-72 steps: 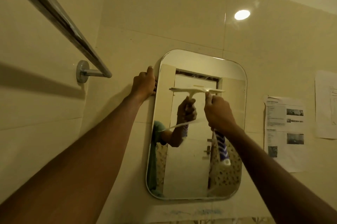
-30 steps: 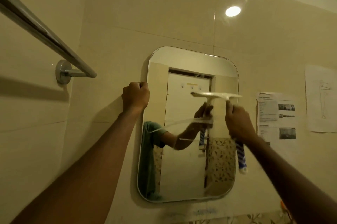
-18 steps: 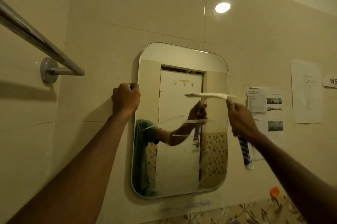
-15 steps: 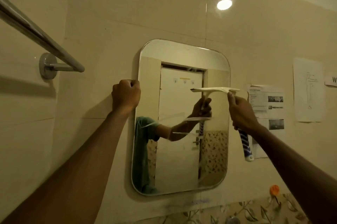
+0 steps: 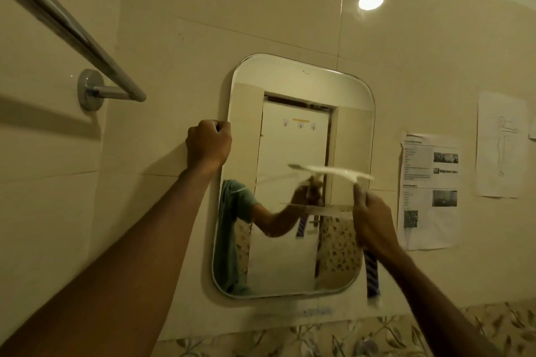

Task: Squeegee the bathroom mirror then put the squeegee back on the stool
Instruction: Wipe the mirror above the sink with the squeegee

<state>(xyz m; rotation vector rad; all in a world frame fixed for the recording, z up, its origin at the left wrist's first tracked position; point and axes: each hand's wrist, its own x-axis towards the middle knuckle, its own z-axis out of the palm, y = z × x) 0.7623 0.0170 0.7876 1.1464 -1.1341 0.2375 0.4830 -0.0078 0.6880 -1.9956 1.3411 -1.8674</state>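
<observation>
Lower now, the squeegee (image 5: 330, 172) crosses the mirror (image 5: 293, 255) mid-height on its right side, right hand (image 5: 374, 220) clenched around its striped handle. Left hand (image 5: 207, 146), fisted, braces the mirror's edge. Squeegee looks light and stiff; handle grip suits.

Beige tiled bathroom wall under warm, dim light

Large glossy cream tiles (image 5: 261, 8) cover the wall, and a round ceiling light shows as a bright reflection (image 5: 370, 1) high on them. A chrome towel rail (image 5: 72, 34) runs in from the upper left to a round wall mount (image 5: 90, 89). On the right, 2 paper sheets are stuck to the wall: a printed notice (image 5: 429, 191) and a line drawing (image 5: 501, 144). A band of leaf-patterned tiles (image 5: 319, 339) runs along the bottom.
</observation>
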